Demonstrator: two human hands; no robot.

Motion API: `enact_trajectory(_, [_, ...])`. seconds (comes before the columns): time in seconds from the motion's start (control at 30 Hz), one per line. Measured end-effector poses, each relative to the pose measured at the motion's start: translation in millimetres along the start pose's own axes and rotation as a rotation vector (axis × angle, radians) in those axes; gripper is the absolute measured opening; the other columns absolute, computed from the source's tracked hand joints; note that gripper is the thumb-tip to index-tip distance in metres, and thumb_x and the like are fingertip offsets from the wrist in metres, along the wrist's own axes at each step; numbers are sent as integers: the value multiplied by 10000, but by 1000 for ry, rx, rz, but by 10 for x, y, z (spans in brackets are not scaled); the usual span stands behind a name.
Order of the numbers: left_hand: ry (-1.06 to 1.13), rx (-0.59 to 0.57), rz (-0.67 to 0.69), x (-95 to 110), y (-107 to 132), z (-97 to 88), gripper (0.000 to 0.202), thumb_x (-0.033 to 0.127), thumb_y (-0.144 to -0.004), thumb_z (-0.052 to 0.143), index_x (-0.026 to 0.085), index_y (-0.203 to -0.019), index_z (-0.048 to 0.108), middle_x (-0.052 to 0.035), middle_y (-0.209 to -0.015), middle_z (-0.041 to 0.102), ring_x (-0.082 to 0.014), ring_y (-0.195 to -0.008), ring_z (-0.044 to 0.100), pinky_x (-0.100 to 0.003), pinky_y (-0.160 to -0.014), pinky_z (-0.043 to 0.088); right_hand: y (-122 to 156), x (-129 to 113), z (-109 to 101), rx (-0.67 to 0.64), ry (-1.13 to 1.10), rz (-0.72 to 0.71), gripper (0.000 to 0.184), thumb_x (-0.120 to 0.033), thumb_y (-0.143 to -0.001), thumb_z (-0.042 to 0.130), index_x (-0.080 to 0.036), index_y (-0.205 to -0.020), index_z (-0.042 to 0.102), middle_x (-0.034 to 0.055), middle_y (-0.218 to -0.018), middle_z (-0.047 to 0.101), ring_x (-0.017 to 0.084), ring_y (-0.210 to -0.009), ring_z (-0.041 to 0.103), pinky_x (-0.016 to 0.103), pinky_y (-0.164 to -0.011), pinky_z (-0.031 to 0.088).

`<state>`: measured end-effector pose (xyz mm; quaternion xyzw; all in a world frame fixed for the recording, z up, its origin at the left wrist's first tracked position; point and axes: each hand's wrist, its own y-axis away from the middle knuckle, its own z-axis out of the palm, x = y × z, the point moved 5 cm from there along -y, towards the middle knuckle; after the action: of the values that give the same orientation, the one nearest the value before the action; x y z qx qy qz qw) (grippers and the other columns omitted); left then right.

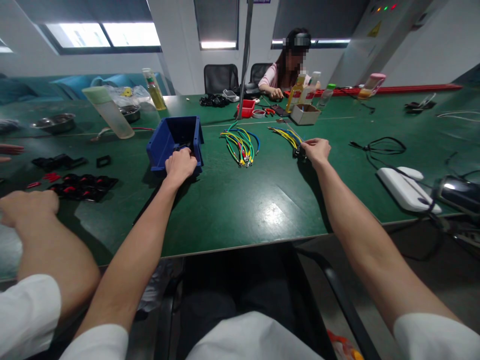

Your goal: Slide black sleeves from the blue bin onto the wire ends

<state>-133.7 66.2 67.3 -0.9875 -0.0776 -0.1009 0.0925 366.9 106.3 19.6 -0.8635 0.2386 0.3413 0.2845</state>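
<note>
Left hand [180, 167], left of centre: at the open front of a blue bin [159, 144]. Fingers curled, tips hidden among dark contents; whether they are clamped on anything, cannot tell.

Right hand [318, 151], right of centre: thumb and fingertips close together at the black ends of a yellow-and-blue wire bundle [288, 135]; firmness of grip cannot be made out. Bundle lies on the green table [232, 210], its other ends pointing toward upper left.

Second wire bundle [242, 142], green, yellow, blue and red, with metal end terminals: near centre of frame, between the hands, touched by neither.

Left of frame: black parts with red inserts [84, 187]; a co-worker's forearm [52, 240] at lower left. Upper right: another person [285, 75] seated across the table.
</note>
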Motion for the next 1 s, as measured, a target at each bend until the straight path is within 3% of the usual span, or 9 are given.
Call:
enact_trajectory(0.33, [91,59,-17,-23,-1,-32,389,293,-838,469,262,-1183,647,-147,-1144,681,-367,-1064,629,-473,-859,493,57,-132,-147,126,-6,-47,235,-301,-725,633,-170,-898,723,134,-933,732,279,-896,682,415,-875,515])
enact_trajectory(0.7, [312,312,-1,-84,24,-89,245,308,-882,536,258,-1041,715,-85,-1063,716,-277,-1008,639,-397,-865,488,94,-252,-258,274,-68,-81,169,-268,-747,612,-150,-828,702,103,-825,718,231,-772,662,386,-818,506])
enact_trajectory(1.0, [401,452,8,-83,50,-156,222,316,-878,539,254,-985,724,-62,-978,735,-252,-928,645,-349,-796,468,98,-315,-239,302,-184,-153,152,-293,-773,603,-152,-797,655,61,-760,657,198,-706,619,370,-776,493])
